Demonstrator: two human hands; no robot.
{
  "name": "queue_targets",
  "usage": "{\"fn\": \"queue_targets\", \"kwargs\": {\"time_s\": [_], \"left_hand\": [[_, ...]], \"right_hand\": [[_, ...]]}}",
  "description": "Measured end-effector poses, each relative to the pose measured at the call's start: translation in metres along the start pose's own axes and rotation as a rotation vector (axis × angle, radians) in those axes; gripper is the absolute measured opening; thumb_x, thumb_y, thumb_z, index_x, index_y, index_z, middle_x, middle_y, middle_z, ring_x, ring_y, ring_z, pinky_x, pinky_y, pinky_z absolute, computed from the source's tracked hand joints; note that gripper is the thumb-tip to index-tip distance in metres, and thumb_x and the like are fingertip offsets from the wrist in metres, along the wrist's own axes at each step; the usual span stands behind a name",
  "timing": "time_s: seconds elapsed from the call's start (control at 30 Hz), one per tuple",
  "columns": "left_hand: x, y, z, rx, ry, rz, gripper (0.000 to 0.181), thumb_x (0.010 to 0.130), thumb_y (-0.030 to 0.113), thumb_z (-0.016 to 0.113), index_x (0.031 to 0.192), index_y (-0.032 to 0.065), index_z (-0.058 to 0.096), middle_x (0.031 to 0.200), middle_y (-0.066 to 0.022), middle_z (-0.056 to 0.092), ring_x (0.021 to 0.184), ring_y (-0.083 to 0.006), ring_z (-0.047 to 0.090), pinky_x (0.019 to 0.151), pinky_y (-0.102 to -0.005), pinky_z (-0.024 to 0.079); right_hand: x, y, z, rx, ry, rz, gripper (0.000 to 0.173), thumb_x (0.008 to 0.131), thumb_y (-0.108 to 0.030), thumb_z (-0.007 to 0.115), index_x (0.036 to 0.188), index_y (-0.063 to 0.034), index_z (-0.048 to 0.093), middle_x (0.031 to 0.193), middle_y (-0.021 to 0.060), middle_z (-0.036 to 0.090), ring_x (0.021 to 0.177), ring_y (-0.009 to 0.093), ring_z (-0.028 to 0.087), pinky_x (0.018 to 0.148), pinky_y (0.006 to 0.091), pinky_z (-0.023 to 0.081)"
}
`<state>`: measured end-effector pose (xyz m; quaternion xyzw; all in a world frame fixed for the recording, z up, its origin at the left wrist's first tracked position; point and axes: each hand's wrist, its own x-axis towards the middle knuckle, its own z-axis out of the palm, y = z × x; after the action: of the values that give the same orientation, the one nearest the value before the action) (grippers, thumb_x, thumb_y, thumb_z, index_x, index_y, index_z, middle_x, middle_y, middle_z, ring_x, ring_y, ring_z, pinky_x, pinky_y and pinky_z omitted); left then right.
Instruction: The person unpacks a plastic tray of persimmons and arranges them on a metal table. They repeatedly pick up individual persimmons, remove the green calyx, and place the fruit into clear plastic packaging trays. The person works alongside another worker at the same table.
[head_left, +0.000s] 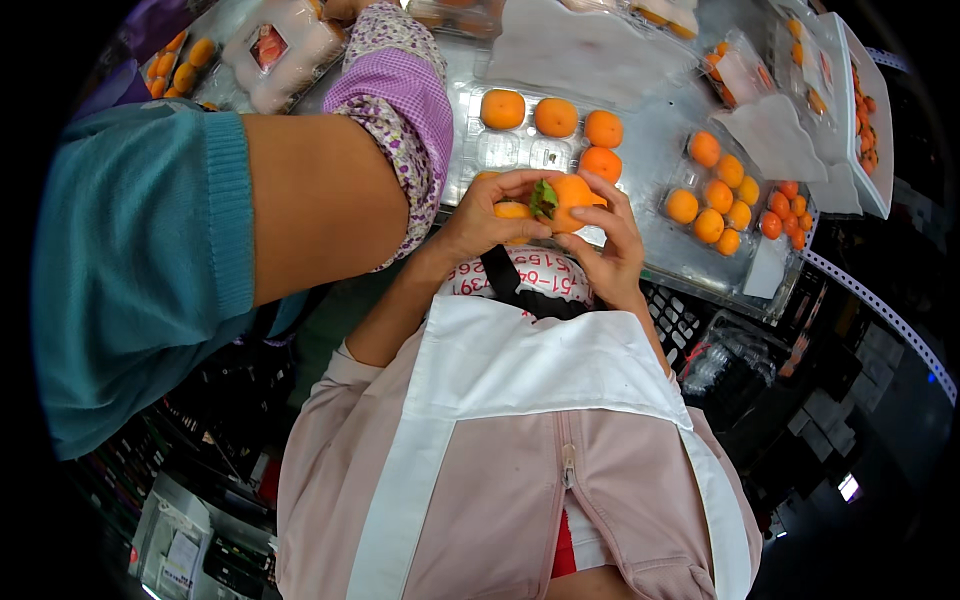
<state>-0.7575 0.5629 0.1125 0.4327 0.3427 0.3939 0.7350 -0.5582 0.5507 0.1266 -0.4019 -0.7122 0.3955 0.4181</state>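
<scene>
Between the fingertips of my left hand (480, 214) and my right hand (619, 236) is an orange persimmon (572, 201). Its green leafy calyx (544, 199) faces my left fingers. Right behind my hands lies a clear plastic fruit tray (496, 148) with moulded cups. Several persimmons (556, 117) sit in its far row and right side, while two nearby cups hold nothing. Another persimmon (513, 212) shows beneath my left fingers; whether it rests in the tray or touches my palm, I cannot tell. My hands partly hide the tray's near side.
At left, a co-worker's arm in a purple checked sleeve cover (401, 86) reaches across the metal table (645, 214). Right of the tray stands a filled persimmon pack (718, 196). White foam sheets (592, 49) lie at the back, and a white box (844, 135) holds small orange fruit.
</scene>
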Motion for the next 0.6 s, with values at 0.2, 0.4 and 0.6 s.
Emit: {"fn": "queue_targets", "kwargs": {"time_s": [0.2, 0.4, 0.6], "left_hand": [[-0.006, 0.000, -0.008, -0.047, -0.133, -0.155, 0.045, 0.081, 0.008, 0.065, 0.122, -0.0039, 0.049, 0.101, -0.0068, 0.061, 0.087, -0.0108, 0.060, 0.078, -0.0251, 0.049], [-0.007, 0.020, -0.008, -0.055, -0.087, -0.230, 0.043, 0.088, 0.018, 0.058, 0.124, -0.0029, 0.047, 0.095, -0.0089, 0.063, 0.078, -0.0138, 0.062, 0.075, -0.0252, 0.050], [-0.011, 0.016, -0.036, -0.606, 0.281, -0.226, 0.046, 0.095, 0.035, 0.047, 0.124, -0.0007, 0.047, 0.103, -0.0120, 0.058, 0.083, -0.0184, 0.060, 0.076, -0.0327, 0.052]], "right_hand": [[-0.012, -0.003, 0.018, 0.245, 0.097, 0.238, 0.066, 0.069, -0.004, 0.078, 0.125, -0.0053, 0.044, 0.128, 0.0125, 0.047, 0.119, 0.023, 0.048, 0.100, 0.0371, 0.039], [-0.003, -0.002, 0.013, 0.378, 0.222, 0.365, 0.070, 0.070, -0.001, 0.075, 0.129, -0.0029, 0.037, 0.127, 0.0123, 0.047, 0.118, 0.022, 0.049, 0.100, 0.0358, 0.039], [0.033, 0.025, -0.025, -0.255, 0.048, 0.211, 0.061, 0.070, -0.005, 0.075, 0.124, -0.0048, 0.046, 0.119, 0.0123, 0.054, 0.111, 0.024, 0.054, 0.091, 0.0352, 0.046]]}}
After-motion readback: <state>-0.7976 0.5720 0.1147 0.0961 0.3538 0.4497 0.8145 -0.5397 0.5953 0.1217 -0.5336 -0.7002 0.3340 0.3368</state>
